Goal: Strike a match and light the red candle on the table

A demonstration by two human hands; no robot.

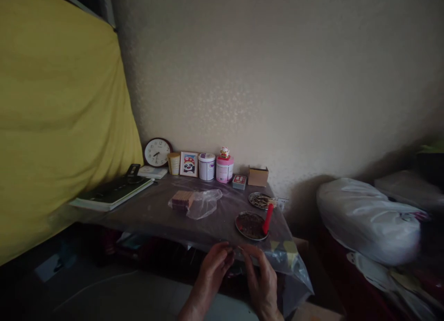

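Observation:
My left hand (217,263) is just in front of the table's near edge, its thumb and fingers curled together. Beside it, my right hand (260,274) pinches with thumb and forefinger. A tiny pale thing seems to show at the right fingertips, too small and dim to name. The fingertips of both hands are close together. Beyond them lies a round metal plate (248,226) with dark contents and a red-handled tool (268,218) resting on its rim. Behind it, a second plate (251,200) bears several thin sticks (265,200).
The table (156,224) has a clear plastic cover. On it are a stack of small brown boxes (182,200), a plastic bag (206,204) and a large dark book (114,191). A clock (157,152), tubs (207,167) and an open carton (258,176) line the wall.

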